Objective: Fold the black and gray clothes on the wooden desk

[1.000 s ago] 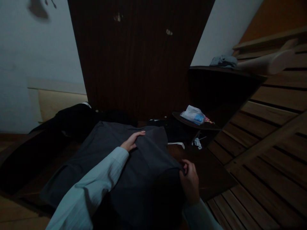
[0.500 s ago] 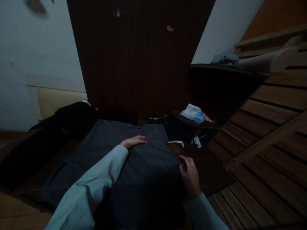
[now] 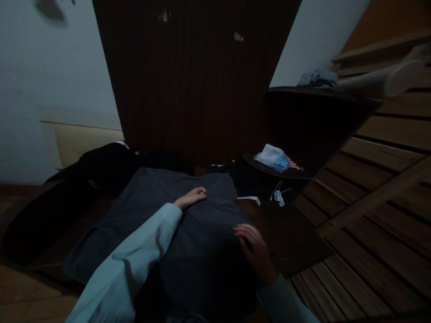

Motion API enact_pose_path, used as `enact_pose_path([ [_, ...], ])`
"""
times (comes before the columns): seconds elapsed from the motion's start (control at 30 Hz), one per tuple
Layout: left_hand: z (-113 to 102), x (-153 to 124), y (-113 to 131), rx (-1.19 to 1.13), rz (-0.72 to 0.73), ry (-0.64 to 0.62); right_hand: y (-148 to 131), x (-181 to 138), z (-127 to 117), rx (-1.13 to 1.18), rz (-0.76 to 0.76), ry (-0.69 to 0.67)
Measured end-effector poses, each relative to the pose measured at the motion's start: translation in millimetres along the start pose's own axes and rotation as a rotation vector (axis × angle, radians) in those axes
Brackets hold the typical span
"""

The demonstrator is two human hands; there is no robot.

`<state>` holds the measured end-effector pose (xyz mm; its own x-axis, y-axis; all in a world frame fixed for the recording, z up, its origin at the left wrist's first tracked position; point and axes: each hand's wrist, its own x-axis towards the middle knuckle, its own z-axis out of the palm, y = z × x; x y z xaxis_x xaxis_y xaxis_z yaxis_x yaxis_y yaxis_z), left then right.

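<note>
A dark grey garment (image 3: 202, 233) lies spread over a dark wooden surface, its near part lost in shadow. My left hand (image 3: 192, 198) rests on its upper middle, fingers curled together against the cloth; the fingertips are partly hidden. At the garment's right side is my right hand (image 3: 254, 249), its fingers stretched out and lying over the fabric edge, with the thumb apart below them.
Black clothing (image 3: 101, 163) is heaped behind and left of the garment. On the right, a small corner shelf (image 3: 296, 176) holds a white and blue plastic packet (image 3: 272, 157). Above it, a grey cloth (image 3: 318, 79) sits on another shelf. Wooden slats (image 3: 380, 224) run along the right.
My right hand has let go of the garment's right edge and moved left, its fingers straightening over the cloth. My left hand's fingers have curled in more, at nearly the same spot.
</note>
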<state>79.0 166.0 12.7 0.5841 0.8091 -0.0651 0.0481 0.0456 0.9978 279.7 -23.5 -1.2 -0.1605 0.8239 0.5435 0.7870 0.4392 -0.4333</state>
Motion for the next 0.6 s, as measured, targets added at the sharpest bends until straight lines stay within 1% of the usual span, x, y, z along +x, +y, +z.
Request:
enact_pose_path([
  [0.07, -0.3, -2.3, 3.3, 0.032, 0.009, 0.0, -0.8, -0.2, -5.0, 0.071, -0.01, -0.034],
  [0.2, 1.5, -0.4, 3.6, 0.108, 0.023, 0.022, -2.0, 0.0, -11.0, 0.131, -0.058, -0.208],
  [0.3, 3.8, 7.3, -3.8, 0.209, 0.054, 0.041, -3.3, 1.7, -13.4, 0.166, 0.002, -0.268],
  [0.4, 4.4, 13.9, -11.8, 0.264, 0.12, 0.062, -7.1, 6.7, -17.4, 0.189, 0.068, -0.327],
  [0.47, 4.4, 15.2, -14.4, 0.285, 0.151, 0.072, -11.5, 15.0, -23.8, 0.185, 0.041, -0.409],
  [0.53, 4.8, 14.0, -14.3, 0.303, 0.166, 0.082, -16.0, 30.3, -34.2, 0.17, -0.02, -0.472],
  [0.57, 5.2, 12.8, -13.6, 0.313, 0.168, 0.087, -17.4, 41.4, -40.5, 0.158, -0.048, -0.475],
  [0.6, 5.8, 11.5, -12.5, 0.326, 0.17, 0.096, -17.7, 54.7, -46.9, 0.131, -0.058, -0.439],
])
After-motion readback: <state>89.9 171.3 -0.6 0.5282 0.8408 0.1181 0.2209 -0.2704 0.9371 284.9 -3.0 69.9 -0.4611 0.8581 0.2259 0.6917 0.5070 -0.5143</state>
